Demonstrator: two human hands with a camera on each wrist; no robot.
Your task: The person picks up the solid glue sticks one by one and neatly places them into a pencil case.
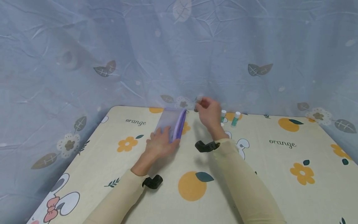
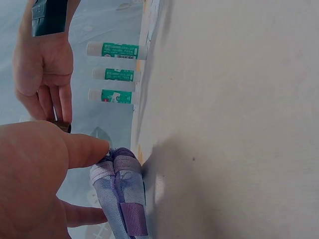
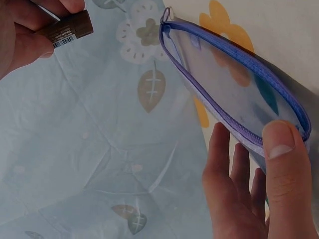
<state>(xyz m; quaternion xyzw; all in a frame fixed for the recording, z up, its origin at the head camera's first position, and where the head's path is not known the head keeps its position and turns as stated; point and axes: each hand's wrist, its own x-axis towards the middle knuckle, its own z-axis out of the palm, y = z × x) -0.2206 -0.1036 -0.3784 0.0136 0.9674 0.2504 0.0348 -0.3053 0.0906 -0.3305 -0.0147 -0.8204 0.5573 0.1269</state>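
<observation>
A see-through mesh zipper pouch (image 1: pixel 170 119) with purple edges lies near the back edge of the table, its zipped mouth gaping in the right wrist view. My left hand (image 1: pixel 159 144) holds it across the near end, thumb at the zipper rim and fingers along the other side. To the right of the pouch and raised above the table, my right hand (image 1: pixel 209 113) pinches a small brown tube (image 3: pixel 72 30) with a barcode label. Part of that tube is hidden by the fingers.
Several small white-capped tubes (image 1: pixel 236 119) with green labels stand right of my right hand, near the back edge. The patterned tablecloth (image 1: pixel 223 199) covers the table. A blue-grey leaf-print curtain (image 1: pixel 179 46) hangs behind it.
</observation>
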